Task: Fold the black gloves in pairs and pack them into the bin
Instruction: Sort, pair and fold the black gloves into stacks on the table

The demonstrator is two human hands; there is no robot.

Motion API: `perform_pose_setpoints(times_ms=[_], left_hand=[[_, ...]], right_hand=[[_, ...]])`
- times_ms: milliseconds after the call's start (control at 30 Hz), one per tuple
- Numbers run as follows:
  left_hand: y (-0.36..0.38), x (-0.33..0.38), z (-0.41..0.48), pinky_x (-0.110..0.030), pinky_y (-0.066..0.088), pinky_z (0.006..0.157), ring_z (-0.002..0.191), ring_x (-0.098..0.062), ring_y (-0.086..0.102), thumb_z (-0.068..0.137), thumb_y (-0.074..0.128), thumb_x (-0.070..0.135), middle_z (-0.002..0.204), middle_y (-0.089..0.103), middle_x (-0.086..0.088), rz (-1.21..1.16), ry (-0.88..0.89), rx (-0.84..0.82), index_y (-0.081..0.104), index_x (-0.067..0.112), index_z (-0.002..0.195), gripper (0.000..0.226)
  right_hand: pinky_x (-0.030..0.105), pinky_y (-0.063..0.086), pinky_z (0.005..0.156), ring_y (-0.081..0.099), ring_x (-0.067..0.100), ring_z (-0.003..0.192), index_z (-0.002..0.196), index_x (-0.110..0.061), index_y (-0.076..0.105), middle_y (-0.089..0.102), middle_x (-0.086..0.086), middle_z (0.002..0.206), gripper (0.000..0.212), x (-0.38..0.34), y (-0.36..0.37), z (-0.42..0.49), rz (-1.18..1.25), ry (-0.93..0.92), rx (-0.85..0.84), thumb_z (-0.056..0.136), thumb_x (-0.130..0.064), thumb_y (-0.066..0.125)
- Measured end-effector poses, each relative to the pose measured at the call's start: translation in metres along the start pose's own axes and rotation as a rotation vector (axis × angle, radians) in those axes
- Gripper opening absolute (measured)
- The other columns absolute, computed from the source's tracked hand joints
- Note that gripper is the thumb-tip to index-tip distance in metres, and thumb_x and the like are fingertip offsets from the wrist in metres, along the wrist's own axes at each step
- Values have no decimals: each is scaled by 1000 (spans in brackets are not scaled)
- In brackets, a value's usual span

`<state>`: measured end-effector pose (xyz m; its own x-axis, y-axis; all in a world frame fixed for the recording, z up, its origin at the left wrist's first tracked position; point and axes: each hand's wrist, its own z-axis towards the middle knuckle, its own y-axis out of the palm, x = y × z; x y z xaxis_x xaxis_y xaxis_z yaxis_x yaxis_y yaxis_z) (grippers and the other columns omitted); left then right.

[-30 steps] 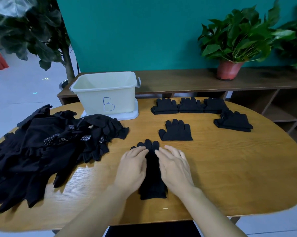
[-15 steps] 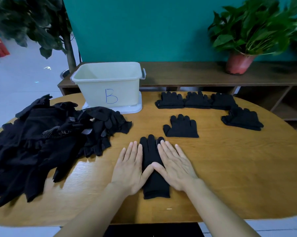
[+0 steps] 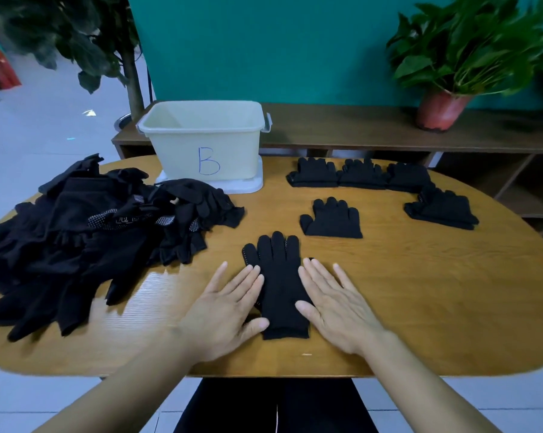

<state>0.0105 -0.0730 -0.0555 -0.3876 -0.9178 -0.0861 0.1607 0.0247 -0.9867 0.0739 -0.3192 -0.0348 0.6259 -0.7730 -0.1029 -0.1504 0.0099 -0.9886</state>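
A black glove pair (image 3: 279,282) lies flat on the wooden table (image 3: 420,301), fingers pointing away from me. My left hand (image 3: 226,304) lies flat with straight fingers along its left edge, thumb touching the cuff. My right hand (image 3: 335,301) lies flat along its right edge. A big heap of loose black gloves (image 3: 85,235) covers the table's left side. A folded pair (image 3: 331,218) sits just beyond the flat glove. The cream bin marked B (image 3: 206,142) stands at the back on its lid; from here its inside looks empty.
Three folded pairs (image 3: 360,173) line the table's far edge and another (image 3: 442,207) lies at the right. Behind the table runs a low wooden shelf (image 3: 342,126) with a potted plant (image 3: 442,104). A tree (image 3: 129,73) stands at the back left.
Both hands slid outward from on top of the glove to its two sides, fingers spread flat. The glove now lies uncovered and smoothed; the camera tilted slightly.
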Motion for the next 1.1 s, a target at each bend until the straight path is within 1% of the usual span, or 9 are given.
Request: perform_pose_setpoints(times_ms=[167, 333, 467, 567, 633, 700, 800, 933, 1100], left_hand=[[-12, 12, -6, -37, 29, 104, 123, -8, 55, 91, 48, 71, 131, 64, 9, -194, 126, 192, 66, 23, 128, 63], [-10, 19, 5, -32, 34, 94, 96, -5, 65, 86, 64, 49, 105, 74, 13, -194, 177, 313, 77, 25, 105, 34], [-8, 21, 11, -32, 37, 94, 84, -5, 66, 77, 70, 29, 94, 75, 13, -227, 161, 366, 78, 24, 96, 21], [-9, 22, 14, -32, 34, 95, 73, -1, 61, 76, 65, 28, 79, 71, 15, -340, 38, 437, 77, 24, 92, 20], [-11, 23, 14, -37, 31, 100, 78, 4, 60, 76, 65, 35, 81, 69, 19, -426, -49, 462, 75, 27, 93, 22], [-14, 22, 12, -37, 20, 113, 105, 12, 55, 74, 70, 54, 104, 66, 26, -513, -115, 379, 71, 34, 108, 40], [-15, 17, 8, -32, 5, 117, 118, 23, 37, 66, 62, 83, 114, 51, 41, -548, -167, 192, 51, 43, 133, 79], [-10, 11, 23, -34, 21, 107, 99, 13, 57, 88, 65, 51, 83, 67, 30, -635, -325, 335, 49, 53, 120, 36], [-4, 13, 44, -30, 26, 99, 80, 2, 62, 94, 65, 36, 73, 68, 22, -651, -537, 413, 51, 35, 138, 47]], right_hand=[[31, -6, 122, -7, 2, 150, 157, -21, 15, 6, -6, 164, 79, -8, -1, -15, 77, -91, 151, 95, -65, -5], [25, -7, 120, 3, 1, 149, 156, -21, 23, 13, -10, 161, 90, -19, 8, -25, 186, -176, 128, 87, -79, 33], [22, -4, 121, 7, -3, 148, 156, -25, 24, 16, -15, 160, 90, -18, 9, -25, 220, -176, 165, 82, -71, 45], [18, 7, 120, 27, -3, 142, 151, -27, 38, 39, -16, 152, 76, -19, 13, -21, 314, -113, 259, 81, -54, 49], [21, 26, 116, 44, 4, 130, 141, -28, 52, 56, -15, 137, 59, -19, 14, -15, 397, -31, 336, 83, -41, 56], [26, 40, 103, 52, 10, 117, 129, -30, 63, 64, -15, 122, 43, -18, 14, -7, 494, 65, 390, 86, -25, 66], [26, 41, 89, 49, 12, 107, 114, -37, 69, 68, -18, 105, 28, -19, 10, 4, 577, 189, 425, 90, -24, 68], [28, 44, 80, 46, 14, 98, 106, -38, 70, 67, -20, 88, 15, -21, 0, 18, 660, 259, 420, 92, -32, 66], [32, 46, 86, 52, 18, 101, 125, -38, 64, 69, -12, 101, 32, -24, -15, 38, 629, 338, 440, 93, -39, 64]])
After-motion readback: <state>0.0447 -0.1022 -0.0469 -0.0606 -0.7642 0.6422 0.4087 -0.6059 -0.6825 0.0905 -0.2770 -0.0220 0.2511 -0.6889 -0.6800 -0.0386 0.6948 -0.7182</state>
